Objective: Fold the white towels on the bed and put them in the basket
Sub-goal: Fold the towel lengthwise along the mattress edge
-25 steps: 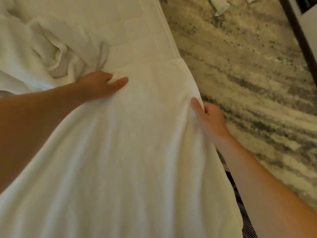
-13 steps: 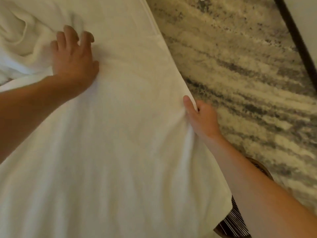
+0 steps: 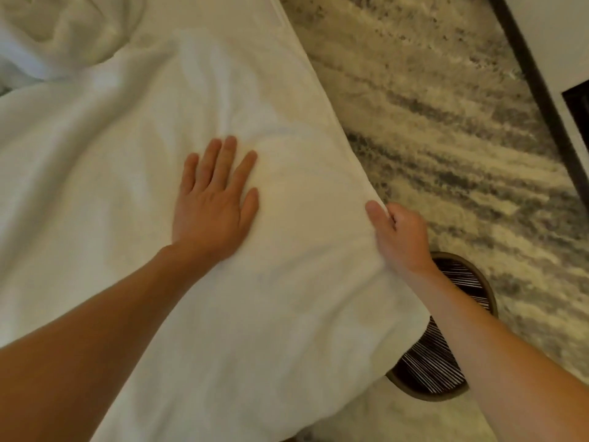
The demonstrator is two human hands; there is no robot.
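Observation:
A large white towel (image 3: 159,250) lies spread over the bed and reaches its right edge. My left hand (image 3: 213,202) presses flat on the towel's middle with straight fingers. My right hand (image 3: 398,237) grips the towel's right edge, thumb on top and fingers curled under the cloth. A round basket (image 3: 446,362) with a tan rim and dark striped inside stands on the floor below that edge, partly hidden by my right forearm and the towel. More crumpled white towels (image 3: 54,36) lie at the upper left of the bed.
A grey and cream streaked carpet (image 3: 430,106) covers the floor to the right of the bed. A dark-edged white piece of furniture (image 3: 557,43) stands at the upper right corner.
My left hand has slid from the far upper left of the towel toward me to its middle, staying flat. My right hand keeps hold of the edge. More of the basket shows.

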